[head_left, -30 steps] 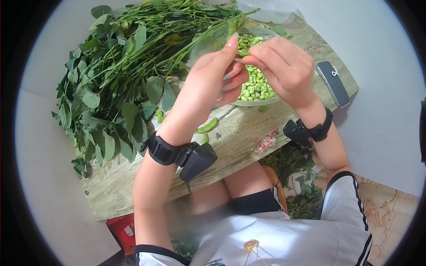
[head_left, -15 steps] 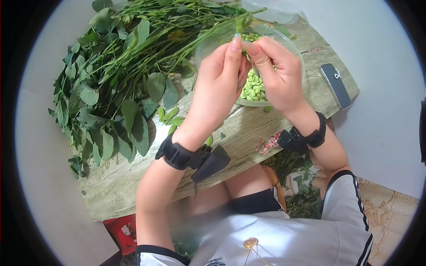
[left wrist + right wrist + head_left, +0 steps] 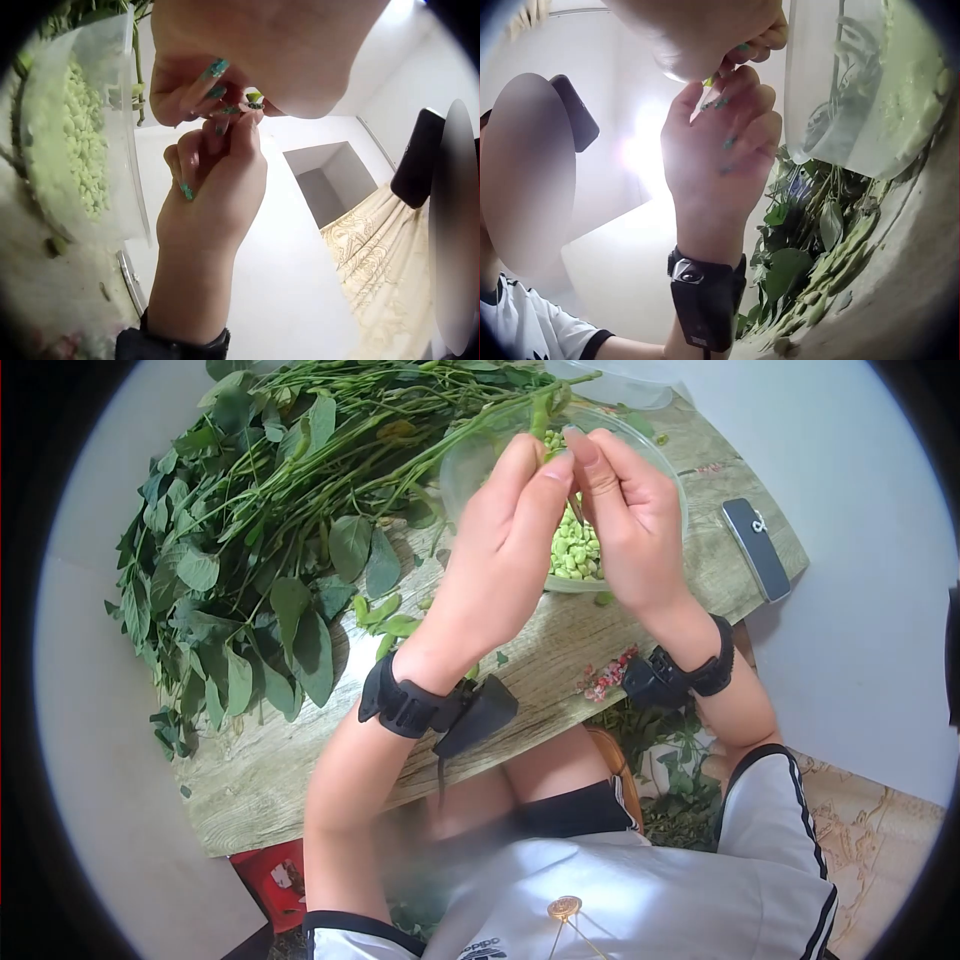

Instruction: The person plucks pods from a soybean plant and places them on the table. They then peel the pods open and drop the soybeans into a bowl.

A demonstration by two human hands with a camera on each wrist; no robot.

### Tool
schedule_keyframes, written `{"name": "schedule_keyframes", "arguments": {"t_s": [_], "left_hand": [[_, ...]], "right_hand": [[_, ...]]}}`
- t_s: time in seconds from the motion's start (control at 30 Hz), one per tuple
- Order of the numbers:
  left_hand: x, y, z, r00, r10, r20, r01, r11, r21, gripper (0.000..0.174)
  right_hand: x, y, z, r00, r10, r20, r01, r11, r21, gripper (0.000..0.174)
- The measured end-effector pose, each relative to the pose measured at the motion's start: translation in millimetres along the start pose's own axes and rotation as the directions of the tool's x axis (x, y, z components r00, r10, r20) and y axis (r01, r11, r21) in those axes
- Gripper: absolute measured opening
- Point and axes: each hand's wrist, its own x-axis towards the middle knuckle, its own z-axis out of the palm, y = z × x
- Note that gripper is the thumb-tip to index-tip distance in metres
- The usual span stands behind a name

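Note:
My left hand (image 3: pixel 497 555) and right hand (image 3: pixel 632 515) meet fingertip to fingertip over a clear plastic bowl (image 3: pixel 683 510) of shelled green beans (image 3: pixel 575 550). Thumbs and forefingers of both pinch a green bean pod (image 3: pixel 253 97), of which only a small bit shows in the left wrist view. A bit of the same pod (image 3: pixel 709 81) peeks out between the fingers in the right wrist view. The fingers hide the rest of it. Just beyond the hands, another pod (image 3: pixel 540 415) hangs from a stalk.
A big heap of leafy bean stalks (image 3: pixel 270 550) covers the table's left and back. Several loose pods (image 3: pixel 385 618) lie beside the left forearm. A phone (image 3: pixel 756 550) lies at the right edge, a second clear container (image 3: pixel 620 390) stands behind, and pink-white scraps (image 3: pixel 608 676) lie in front.
The hands have drawn closer together, and the right hand has turned so its thumb faces up beside the left thumb. Over the last half second the left thumb has tipped toward the right hand.

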Motion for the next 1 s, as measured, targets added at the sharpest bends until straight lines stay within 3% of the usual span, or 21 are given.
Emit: {"name": "schedule_keyframes", "arguments": {"t_s": [0.07,0.1,0.17,0.23,0.27,0.37,0.57,0.77,1.0], "left_hand": [[-0.9,0.8,-0.2,1.0,-0.015,0.02,0.015,1.0,-0.008,0.026],[-1.2,3.7,-1.0,0.994,-0.099,0.046,0.102,0.993,-0.061,0.026],[-1.9,7.6,-3.1,0.981,-0.18,0.075,0.187,0.976,-0.113,0.027],[-2.1,9.8,-5.6,0.937,-0.303,0.176,0.338,0.915,-0.222,0.032],[-0.8,8.1,-9.9,0.94,-0.29,0.182,0.326,0.918,-0.223,0.032],[-1.8,7.3,-11.6,0.935,-0.264,0.239,0.319,0.919,-0.233,0.035],[-4.6,8.9,-10.4,0.927,-0.189,0.323,0.285,0.916,-0.282,0.034],[-6.8,14.9,-6.9,0.917,-0.266,0.298,0.353,0.889,-0.291,0.028],[-1.6,12.4,-14.6,0.88,-0.302,0.368,0.412,0.869,-0.274,0.025]], "right_hand": [[-0.2,-0.2,-0.1,0.995,-0.1,-0.01,0.1,0.993,-0.058,0.023],[-0.4,0.9,-0.9,0.995,-0.1,-0.009,0.099,0.993,-0.059,0.023],[-0.9,4.6,-4.4,0.963,-0.268,-0.008,0.251,0.913,-0.321,0.014],[1.0,6.8,-7.6,0.938,-0.347,0.007,0.321,0.859,-0.399,0.008],[3.3,8.6,-6.7,0.901,-0.434,0.025,0.392,0.786,-0.477,0.003],[4.9,10.0,-11.8,0.868,-0.492,0.064,0.455,0.738,-0.498,0.004],[5.2,10.9,-22.9,0.823,-0.556,0.113,0.53,0.683,-0.502,0.011],[6.2,14.6,-32.6,0.774,-0.602,0.195,0.602,0.604,-0.523,0.018],[7.3,12.3,-40.2,0.77,-0.559,0.306,0.624,0.565,-0.54,0.02]]}}
